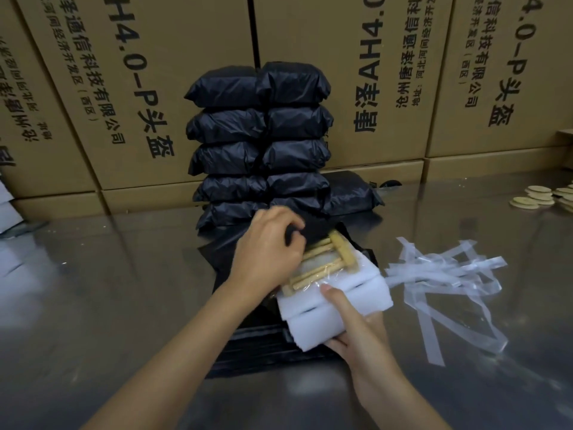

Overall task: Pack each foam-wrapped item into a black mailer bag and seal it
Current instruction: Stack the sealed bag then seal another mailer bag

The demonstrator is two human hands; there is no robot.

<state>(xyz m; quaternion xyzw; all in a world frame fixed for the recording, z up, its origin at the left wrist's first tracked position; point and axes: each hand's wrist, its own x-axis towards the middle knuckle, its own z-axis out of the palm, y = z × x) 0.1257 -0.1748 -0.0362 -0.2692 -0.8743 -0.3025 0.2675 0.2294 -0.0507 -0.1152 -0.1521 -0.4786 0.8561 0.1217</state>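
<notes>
Reflective metal table [108, 290] backed by a wall of printed cardboard cartons [356, 72]. Sealed black mailer parcels [260, 144] stacked in two columns at the far edge. Foam-wrapped item [338, 302], wooden pieces in clear film on top, lies on flat black mailer bags [263, 346] at centre. Left hand [266, 246] grips the open black bag mouth [313, 226] over the item's far end. Right hand [356, 330] holds the foam's near end, thumb on top. Clear peel-off strips [449, 280] heaped just right; pale discs [539, 197] far right.
</notes>
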